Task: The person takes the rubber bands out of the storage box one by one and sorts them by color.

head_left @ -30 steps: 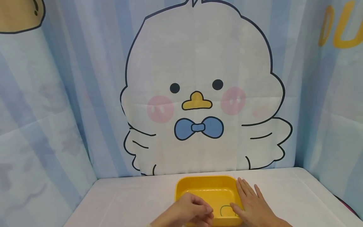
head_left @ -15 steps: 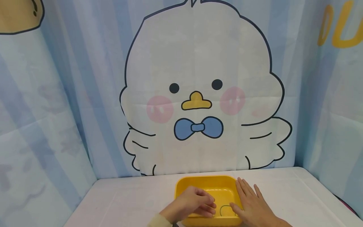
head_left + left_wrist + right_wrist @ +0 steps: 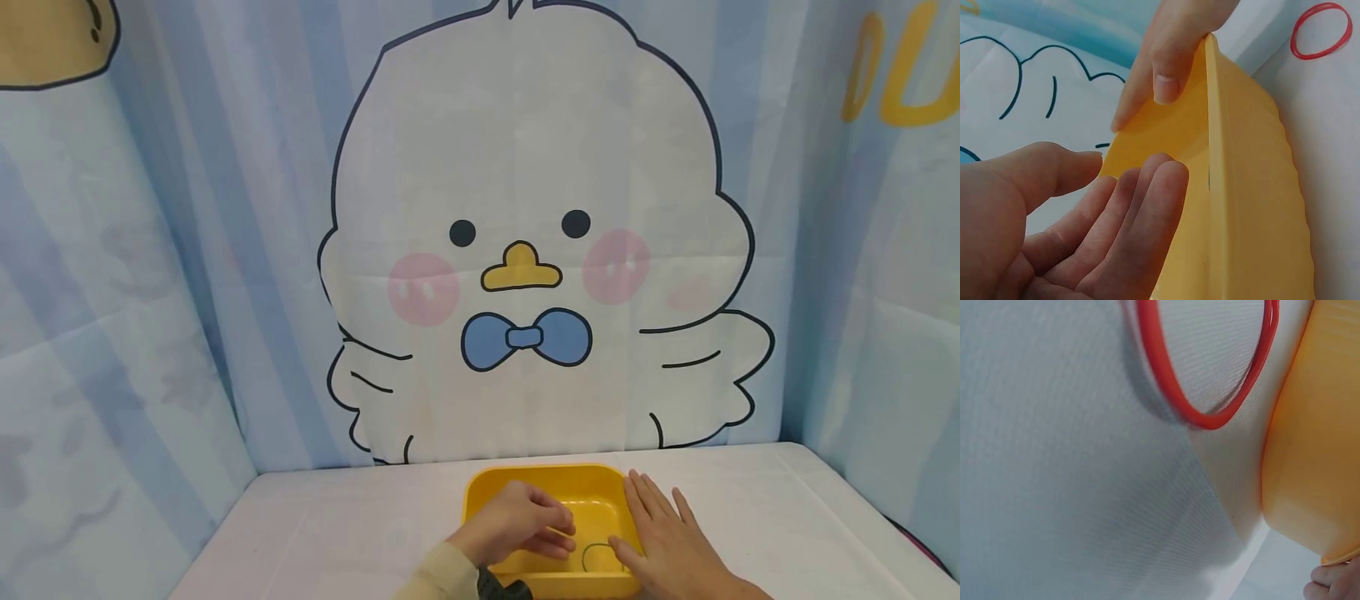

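A yellow plastic tray (image 3: pixel 542 481) with raised walls stands on the table. Over its left half hovers my left hand (image 3: pixel 519 527), thumb and fingers apart and loosely bent; in the left wrist view nothing shows between them. My right hand (image 3: pixel 670 535) rests on the right wall with extended fingers, its thumb reaching inside over the tray. A thin green loop, like a rubber band (image 3: pixel 597 545), lies on the tray floor near that thumb, partly hidden by the front wall. Outside the tray, a red rubber band (image 3: pixel 1322 31) lies on the table.
A white cloth covers the table (image 3: pixel 352 533). Behind it hangs a blue-striped curtain (image 3: pixel 262 250) with a large white cartoon bird, and more curtain closes in both sides. The red band sits close to the tray's outer wall (image 3: pixel 1316 437) in the right wrist view.
My left hand has risen and moved farther over the tray, and its pinched thumb and fingers have spread apart. The right hand, tray and green loop have stayed put.
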Demonstrator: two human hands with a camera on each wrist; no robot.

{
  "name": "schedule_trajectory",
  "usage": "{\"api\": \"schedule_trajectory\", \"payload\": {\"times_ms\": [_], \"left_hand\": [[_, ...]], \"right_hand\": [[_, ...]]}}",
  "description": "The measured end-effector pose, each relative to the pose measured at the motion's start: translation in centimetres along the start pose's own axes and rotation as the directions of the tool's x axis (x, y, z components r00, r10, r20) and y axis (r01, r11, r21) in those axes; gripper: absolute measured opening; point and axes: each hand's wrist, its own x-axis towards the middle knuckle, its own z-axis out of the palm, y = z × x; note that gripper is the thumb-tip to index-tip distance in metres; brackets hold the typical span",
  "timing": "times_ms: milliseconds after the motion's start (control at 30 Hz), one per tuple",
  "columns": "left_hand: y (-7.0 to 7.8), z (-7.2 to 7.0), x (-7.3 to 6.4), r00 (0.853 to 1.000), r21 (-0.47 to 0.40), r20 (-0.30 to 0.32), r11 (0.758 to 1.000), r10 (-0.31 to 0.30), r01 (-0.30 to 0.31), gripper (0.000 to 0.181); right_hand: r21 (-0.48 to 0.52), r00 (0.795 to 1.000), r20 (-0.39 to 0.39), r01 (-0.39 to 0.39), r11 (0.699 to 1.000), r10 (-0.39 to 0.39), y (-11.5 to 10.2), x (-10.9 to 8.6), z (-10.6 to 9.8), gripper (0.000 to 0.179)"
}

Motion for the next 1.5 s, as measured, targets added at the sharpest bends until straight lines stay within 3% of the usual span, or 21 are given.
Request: {"api": "schedule_trajectory", "payload": {"times_ms": [233,533,767,1100,1500], "left_hand": [[0.0,0.6,1.0,1.0,0.016,-0.016,1.0,-0.014,0.014,0.017],[-0.1,1.5,1.9,0.992,0.127,-0.11,0.989,-0.055,0.069,0.013],[0.1,2.1,2.3,0.99,0.19,-0.128,0.978,-0.063,0.087,0.013],[0.4,3.5,2.2,0.974,0.252,-0.213,0.96,-0.071,0.125,0.014],[0.5,4.3,2.2,0.963,0.288,-0.26,0.946,-0.07,0.147,0.022]], "right_hand": [[0.006,1.0,-0.005,0.009,1.0,-0.009,0.1,-0.2,0.0,0.091],[0.005,1.0,-0.007,0.003,1.0,-0.003,0.0,-0.2,0.0,0.091],[-0.001,1.0,-0.002,-0.009,1.0,0.009,0.0,-0.1,0.0,0.092],[0.021,1.0,0.01,-0.011,1.0,0.011,0.0,0.0,0.0,0.091],[0.008,1.0,-0.02,0.001,1.0,-0.001,0.0,-0.1,0.2,0.091]]}}
